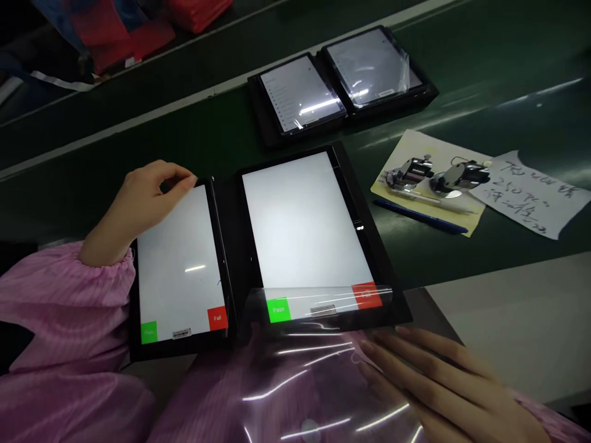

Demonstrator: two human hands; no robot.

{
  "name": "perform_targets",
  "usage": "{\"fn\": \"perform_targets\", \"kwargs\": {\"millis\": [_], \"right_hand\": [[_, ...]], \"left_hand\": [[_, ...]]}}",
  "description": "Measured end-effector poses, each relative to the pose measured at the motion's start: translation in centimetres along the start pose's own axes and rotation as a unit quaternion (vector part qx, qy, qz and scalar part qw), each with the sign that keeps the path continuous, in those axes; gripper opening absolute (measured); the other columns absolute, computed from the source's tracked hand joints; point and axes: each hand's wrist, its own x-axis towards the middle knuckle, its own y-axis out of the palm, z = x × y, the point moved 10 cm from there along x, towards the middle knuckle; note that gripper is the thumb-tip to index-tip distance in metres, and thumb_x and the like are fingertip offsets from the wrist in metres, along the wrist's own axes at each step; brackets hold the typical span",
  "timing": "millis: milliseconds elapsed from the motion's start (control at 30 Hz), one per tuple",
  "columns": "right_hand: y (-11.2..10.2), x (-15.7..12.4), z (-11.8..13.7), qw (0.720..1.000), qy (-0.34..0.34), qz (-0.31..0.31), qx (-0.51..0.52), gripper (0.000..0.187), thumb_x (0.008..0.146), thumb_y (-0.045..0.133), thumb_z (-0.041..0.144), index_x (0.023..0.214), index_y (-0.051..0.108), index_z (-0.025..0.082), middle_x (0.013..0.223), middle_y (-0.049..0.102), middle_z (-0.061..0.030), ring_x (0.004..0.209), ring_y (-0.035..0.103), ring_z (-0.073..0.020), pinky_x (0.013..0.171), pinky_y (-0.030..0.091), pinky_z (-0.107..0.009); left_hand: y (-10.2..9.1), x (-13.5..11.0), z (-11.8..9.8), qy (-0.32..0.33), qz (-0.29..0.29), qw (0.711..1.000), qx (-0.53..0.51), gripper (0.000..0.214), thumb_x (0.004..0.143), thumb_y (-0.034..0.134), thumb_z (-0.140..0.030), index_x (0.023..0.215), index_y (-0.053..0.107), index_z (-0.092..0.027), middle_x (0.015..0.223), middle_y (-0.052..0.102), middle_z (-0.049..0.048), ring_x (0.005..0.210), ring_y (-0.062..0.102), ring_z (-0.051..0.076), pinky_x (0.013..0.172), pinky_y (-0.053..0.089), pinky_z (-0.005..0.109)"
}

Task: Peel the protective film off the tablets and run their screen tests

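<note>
Two tablets lie side by side in a black folding case (231, 246), both screens lit white. My left hand (143, 209) pinches at the top edge of the left tablet (178, 264), whose lower corners carry a dim green Pass button and a red Fail button (217, 318). The right tablet (300, 227) shows a green Pass button (279, 309) and a red Fail button (367, 298) under a curling clear plastic film (318, 375). That film hangs off its lower edge, close to my right hand (434, 387), whose fingers lie spread and holding nothing.
A second pair of tablets in a black case (341, 83) lies further up the green bench (508, 111). To the right are a printed picture card of metal parts (429, 172), a handwritten note (526, 194) and a blue pen (420, 216). Red bags (124, 31) lie top left.
</note>
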Motion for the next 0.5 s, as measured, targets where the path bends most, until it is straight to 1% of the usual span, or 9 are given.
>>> {"fn": "perform_targets", "kwargs": {"millis": [67,133,200,267,300,367,433,500], "right_hand": [[-0.1,0.0,-0.1,1.0,0.007,-0.002,0.005,0.041,0.109,0.039,0.006,0.092,0.075,0.017,0.133,0.074,-0.0099,0.132,0.066,-0.0217,0.122,0.05,-0.042],[-0.3,0.2,-0.4,1.0,0.019,-0.014,0.003,0.036,0.109,0.043,0.007,0.097,0.076,0.017,0.133,0.074,-0.0083,0.131,0.067,-0.0203,0.123,0.048,-0.04],[-0.6,0.5,-0.7,0.999,0.029,-0.029,-0.003,0.03,0.108,0.048,0.009,0.106,0.077,0.016,0.133,0.074,-0.0067,0.13,0.067,-0.019,0.124,0.048,-0.038],[-0.7,0.9,-0.8,0.999,0.032,-0.032,-0.01,0.029,0.109,0.048,0.01,0.113,0.077,0.016,0.131,0.075,-0.0049,0.129,0.068,-0.0175,0.124,0.048,-0.036],[-0.6,1.1,-0.5,0.999,0.023,-0.027,-0.01,0.03,0.109,0.048,0.01,0.114,0.077,0.017,0.13,0.075,-0.0041,0.129,0.068,-0.0169,0.124,0.048,-0.035],[-0.9,1.2,-0.2,0.999,0.023,-0.044,-0.004,0.032,0.11,0.046,0.011,0.111,0.077,0.017,0.125,0.078,-0.0038,0.127,0.069,-0.0168,0.122,0.049,-0.035],[-1.3,0.9,-0.4,0.996,0.067,-0.06,0.001,0.034,0.11,0.044,0.011,0.11,0.077,0.017,0.117,0.08,-0.0038,0.124,0.071,-0.0157,0.121,0.05,-0.033],[-1.8,0.3,-0.5,0.993,0.104,-0.061,-0.005,0.033,0.109,0.045,0.008,0.11,0.077,0.018,0.111,0.081,-0.0027,0.121,0.072,-0.014,0.119,0.052,-0.03]], "left_hand": [[0.1,0.3,-0.2,0.016,-0.001,0.999,-0.034,0.043,0.096,0.064,-0.059,0.105,0.081,-0.021,0.107,0.076,0.0044,0.077,0.062,0.018,0.072,0.051,0.033],[0.1,0.6,0.0,0.017,-0.01,0.998,-0.063,0.041,0.091,0.068,-0.06,0.097,0.082,-0.022,0.104,0.078,0.005,0.08,0.065,0.022,0.069,0.049,0.034],[0.0,0.7,0.3,0.003,-0.023,0.996,-0.087,0.039,0.086,0.071,-0.06,0.089,0.082,-0.023,0.097,0.079,0.0047,0.074,0.064,0.021,0.063,0.047,0.033],[0.0,0.7,0.6,-0.008,-0.029,0.995,-0.094,0.036,0.082,0.073,-0.059,0.086,0.082,-0.024,0.094,0.079,0.0039,0.064,0.059,0.017,0.059,0.043,0.031],[-0.1,0.6,0.6,-0.01,-0.031,0.996,-0.089,0.035,0.081,0.072,-0.058,0.086,0.081,-0.025,0.095,0.079,0.0033,0.06,0.056,0.015,0.056,0.041,0.03],[-0.3,0.3,0.4,-0.004,-0.032,0.997,-0.067,0.032,0.083,0.068,-0.055,0.088,0.079,-0.025,0.1,0.078,0.0023,0.057,0.052,0.013,0.052,0.037,0.028],[-0.8,-0.3,0.0,0.006,-0.026,0.999,-0.047,0.03,0.087,0.064,-0.052,0.093,0.076,-0.026,0.108,0.076,0.0012,0.06,0.055,0.013,0.052,0.038,0.027],[-1.4,-1.5,0.1,-0.005,-0.011,0.999,-0.033,0.029,0.091,0.059,-0.052,0.099,0.074,-0.029,0.111,0.076,-0.0014,0.06,0.058,0.014,0.053,0.041,0.028]]}}
